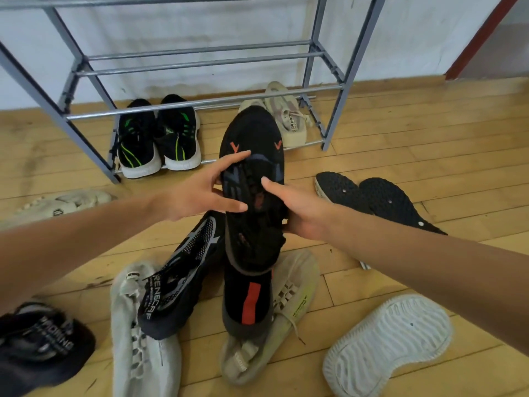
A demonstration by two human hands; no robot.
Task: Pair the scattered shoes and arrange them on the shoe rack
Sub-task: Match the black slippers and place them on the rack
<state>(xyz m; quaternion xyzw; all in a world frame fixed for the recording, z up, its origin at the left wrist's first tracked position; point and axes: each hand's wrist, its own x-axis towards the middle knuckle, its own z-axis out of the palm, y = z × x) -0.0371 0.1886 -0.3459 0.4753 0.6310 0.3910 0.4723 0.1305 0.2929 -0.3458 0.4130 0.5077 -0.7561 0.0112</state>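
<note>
I hold a black shoe with orange marks (252, 130) in the air over the pile, toe pointing at the shoe rack (200, 103). My right hand (300, 207) grips its right side with the thumb on the laces. On its left edge is my left hand (197, 193), index finger and thumb spread over the top. Right below it, a matching black shoe with an orange-red heel stripe (249, 302) rests on a beige shoe (294, 285). The rack's bottom tier carries a black-and-green pair (157, 138) and a beige pair (286, 121).
Loose shoes lie on the wooden floor: a black-and-white mesh shoe (183, 279), a pale grey shoe (140, 348), an upturned white sole (392, 339), two upturned black soles (372, 196), a cream shoe (57, 204) at left, a dark shoe (37, 345) at bottom left. The rack's upper tiers hold nothing.
</note>
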